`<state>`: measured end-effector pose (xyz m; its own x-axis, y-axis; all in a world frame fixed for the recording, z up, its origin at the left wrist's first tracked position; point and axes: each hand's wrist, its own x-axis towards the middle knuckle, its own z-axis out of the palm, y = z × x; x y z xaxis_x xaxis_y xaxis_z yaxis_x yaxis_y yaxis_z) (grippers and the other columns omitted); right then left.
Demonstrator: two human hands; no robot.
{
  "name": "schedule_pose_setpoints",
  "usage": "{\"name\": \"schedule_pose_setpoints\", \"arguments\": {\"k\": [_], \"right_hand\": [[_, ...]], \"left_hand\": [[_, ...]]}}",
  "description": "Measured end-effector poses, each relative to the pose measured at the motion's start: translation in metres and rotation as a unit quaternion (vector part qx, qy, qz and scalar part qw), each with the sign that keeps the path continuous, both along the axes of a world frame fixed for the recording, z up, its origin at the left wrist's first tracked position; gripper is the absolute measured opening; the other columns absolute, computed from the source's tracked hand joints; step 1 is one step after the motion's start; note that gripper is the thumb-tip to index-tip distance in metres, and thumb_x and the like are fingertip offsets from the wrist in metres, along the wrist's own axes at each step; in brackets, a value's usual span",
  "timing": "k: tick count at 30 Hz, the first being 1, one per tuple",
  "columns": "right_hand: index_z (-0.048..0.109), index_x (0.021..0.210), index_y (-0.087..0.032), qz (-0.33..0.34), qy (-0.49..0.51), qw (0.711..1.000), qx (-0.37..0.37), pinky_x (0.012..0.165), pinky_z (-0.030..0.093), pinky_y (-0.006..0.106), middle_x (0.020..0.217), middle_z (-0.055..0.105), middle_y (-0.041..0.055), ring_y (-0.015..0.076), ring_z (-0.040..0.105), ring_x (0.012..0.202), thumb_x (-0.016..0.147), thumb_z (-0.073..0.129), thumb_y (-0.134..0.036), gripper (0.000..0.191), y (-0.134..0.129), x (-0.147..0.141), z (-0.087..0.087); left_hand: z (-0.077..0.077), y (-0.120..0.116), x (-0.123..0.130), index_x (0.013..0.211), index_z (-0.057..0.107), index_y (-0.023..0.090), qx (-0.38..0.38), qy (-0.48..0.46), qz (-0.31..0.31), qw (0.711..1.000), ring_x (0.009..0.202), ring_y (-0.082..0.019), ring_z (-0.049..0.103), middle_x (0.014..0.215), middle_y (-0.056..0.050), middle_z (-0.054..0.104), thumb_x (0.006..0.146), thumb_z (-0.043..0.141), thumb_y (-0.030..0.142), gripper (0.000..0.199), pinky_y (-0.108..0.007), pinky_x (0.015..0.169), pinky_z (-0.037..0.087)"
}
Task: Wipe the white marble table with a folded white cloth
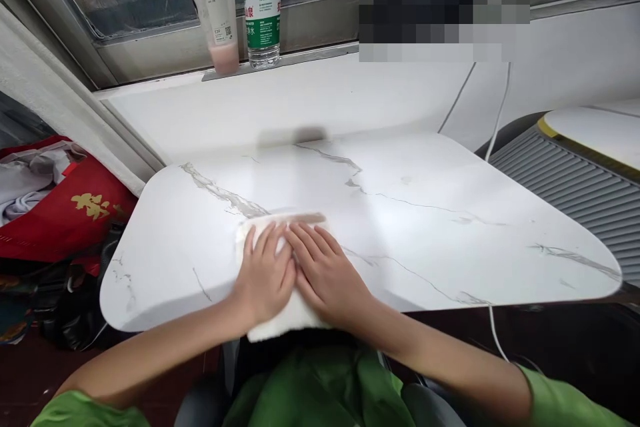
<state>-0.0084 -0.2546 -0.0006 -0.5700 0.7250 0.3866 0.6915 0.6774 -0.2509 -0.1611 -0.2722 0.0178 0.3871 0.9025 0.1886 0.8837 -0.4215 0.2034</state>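
A white cloth point(280, 323) lies flat at the near edge of a white marble-patterned table point(450, 213), partly hanging over it. My left hand point(265, 273) rests palm down on the cloth, its fingers stretched forward and slightly apart. Beside it, touching at the thumbs, my right hand point(327, 273) also lies flat on the cloth with fingers extended. Both hands cover much of the cloth's middle.
On the window sill stand a plastic cup point(217, 13) with pink liquid and a clear bottle point(263, 7) with a green and white label. A red bag point(95, 200) sits left of the table. White cables point(500, 110) hang at the right.
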Motion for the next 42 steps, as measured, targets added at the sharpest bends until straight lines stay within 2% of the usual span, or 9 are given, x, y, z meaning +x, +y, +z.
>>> {"name": "schedule_pose_setpoints", "arguments": {"k": [2, 5, 11, 15, 19, 24, 28, 35, 42], "right_hand": [[0.027, 0.149, -0.021, 0.007, 0.006, 1.000, -0.009, 0.108, 0.033, 0.057, 0.145, 0.042, 0.0110, 0.0292, 0.036, 0.135, 0.087, 0.034, -0.028, 0.062, -0.018, 0.011, 0.001], [0.021, 0.151, -0.022, 0.013, 0.007, 1.000, -0.022, 0.108, 0.034, 0.058, 0.147, 0.039, 0.0098, 0.0290, 0.034, 0.137, 0.087, 0.034, -0.029, 0.065, -0.029, 0.021, 0.002], [0.031, 0.146, -0.013, 0.024, -0.016, 0.999, -0.040, 0.110, 0.029, 0.054, 0.144, 0.042, 0.0147, 0.0289, 0.035, 0.135, 0.089, 0.031, -0.028, 0.059, -0.007, 0.027, 0.003], [0.040, 0.138, -0.008, 0.014, -0.006, 0.999, -0.035, 0.109, 0.028, 0.051, 0.140, 0.046, 0.0175, 0.0297, 0.039, 0.131, 0.088, 0.031, -0.026, 0.054, 0.033, 0.028, 0.003], [0.044, 0.133, -0.013, 0.006, 0.018, 0.999, -0.037, 0.105, 0.031, 0.048, 0.134, 0.052, 0.0147, 0.0293, 0.045, 0.123, 0.087, 0.032, -0.026, 0.049, 0.093, 0.028, 0.003], [0.045, 0.131, -0.010, -0.004, 0.015, 0.999, -0.030, 0.104, 0.030, 0.045, 0.132, 0.053, 0.0152, 0.0293, 0.045, 0.121, 0.087, 0.032, -0.025, 0.049, 0.173, 0.026, 0.000], [0.045, 0.131, -0.009, -0.001, 0.003, 1.000, -0.030, 0.103, 0.031, 0.046, 0.134, 0.052, 0.0153, 0.0296, 0.046, 0.121, 0.086, 0.031, -0.024, 0.050, 0.221, 0.021, -0.003], [0.044, 0.133, -0.007, -0.031, 0.006, 0.999, -0.042, 0.105, 0.029, 0.044, 0.136, 0.051, 0.0133, 0.0269, 0.043, 0.125, 0.085, 0.031, -0.021, 0.051, 0.262, 0.012, -0.003], [0.046, 0.131, -0.012, -0.036, 0.010, 0.998, -0.043, 0.103, 0.031, 0.043, 0.133, 0.054, 0.0116, 0.0258, 0.046, 0.122, 0.087, 0.032, -0.022, 0.047, 0.268, 0.012, -0.001]], "left_hand": [[0.001, -0.018, 0.009, 0.140, 0.038, 0.018, -0.004, -0.003, -0.018, 1.000, 0.141, -0.026, 0.025, 0.147, -0.011, 0.039, 0.095, 0.028, 0.024, 0.046, -0.053, 0.117, 0.014], [0.003, -0.028, 0.017, 0.141, 0.037, 0.018, -0.012, -0.004, -0.043, 0.999, 0.142, -0.027, 0.023, 0.148, -0.012, 0.037, 0.095, 0.031, 0.024, 0.047, -0.056, 0.116, 0.014], [0.004, -0.006, 0.022, 0.137, 0.041, 0.015, -0.027, -0.010, -0.045, 0.999, 0.140, -0.027, 0.027, 0.146, -0.014, 0.040, 0.096, 0.027, 0.023, 0.044, -0.055, 0.116, 0.017], [0.001, 0.033, 0.027, 0.134, 0.044, 0.014, -0.021, -0.007, -0.028, 0.999, 0.139, -0.025, 0.029, 0.145, -0.014, 0.040, 0.096, 0.028, 0.022, 0.042, -0.051, 0.116, 0.014], [-0.003, 0.094, 0.032, 0.128, 0.049, 0.019, -0.028, -0.028, 0.017, 0.999, 0.134, -0.021, 0.035, 0.141, -0.009, 0.045, 0.095, 0.030, 0.020, 0.038, -0.049, 0.116, 0.014], [-0.005, 0.174, 0.033, 0.117, 0.057, 0.021, -0.007, -0.075, 0.028, 0.997, 0.128, -0.019, 0.042, 0.135, -0.006, 0.051, 0.096, 0.028, 0.022, 0.036, -0.044, 0.114, 0.018], [-0.008, 0.219, 0.030, 0.115, 0.059, 0.021, 0.011, -0.077, 0.052, 0.996, 0.125, -0.020, 0.044, 0.132, -0.006, 0.054, 0.095, 0.030, 0.020, 0.036, -0.043, 0.112, 0.021], [-0.009, 0.262, 0.026, 0.112, 0.062, 0.022, 0.022, -0.067, 0.061, 0.996, 0.122, -0.021, 0.046, 0.130, -0.005, 0.056, 0.093, 0.031, 0.020, 0.036, -0.040, 0.108, 0.027], [-0.009, 0.270, 0.025, 0.114, 0.060, 0.023, 0.024, -0.055, 0.069, 0.996, 0.119, -0.021, 0.048, 0.125, -0.005, 0.057, 0.093, 0.029, 0.020, 0.037, -0.039, 0.106, 0.030]]}}
